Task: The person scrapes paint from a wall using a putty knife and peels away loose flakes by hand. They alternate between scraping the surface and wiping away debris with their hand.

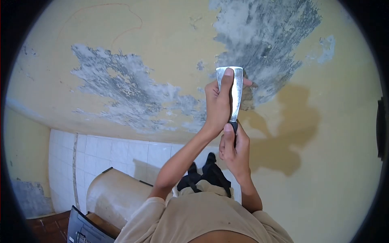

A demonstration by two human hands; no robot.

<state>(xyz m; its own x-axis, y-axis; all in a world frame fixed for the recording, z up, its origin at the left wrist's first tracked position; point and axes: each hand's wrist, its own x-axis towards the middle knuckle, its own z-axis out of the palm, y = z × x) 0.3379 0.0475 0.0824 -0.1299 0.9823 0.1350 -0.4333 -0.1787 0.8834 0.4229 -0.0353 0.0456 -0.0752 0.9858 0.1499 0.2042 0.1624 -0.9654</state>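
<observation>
A putty knife (pixel 236 95) with a broad shiny metal blade and a black handle is held upright in front of the wall, blade end up. My right hand (pixel 237 152) is closed around the handle, its thumb lying along the front near the blade. My left hand (pixel 217 105) grips the blade from the left, thumb pressed flat on the metal face and the other fingers mostly hidden behind it. Behind the blade, the yellow wall (pixel 178 48) shows a large grey patch of bare, flaking plaster (pixel 263 40).
Another peeled grey patch (pixel 125 85) spreads across the wall at the left. Below are white floor tiles (pixel 137 152), a beige rounded piece of furniture (pixel 117 194) and a dark flat panel (pixel 87 229) at lower left. My shadow (pixel 283 129) falls on the wall at right.
</observation>
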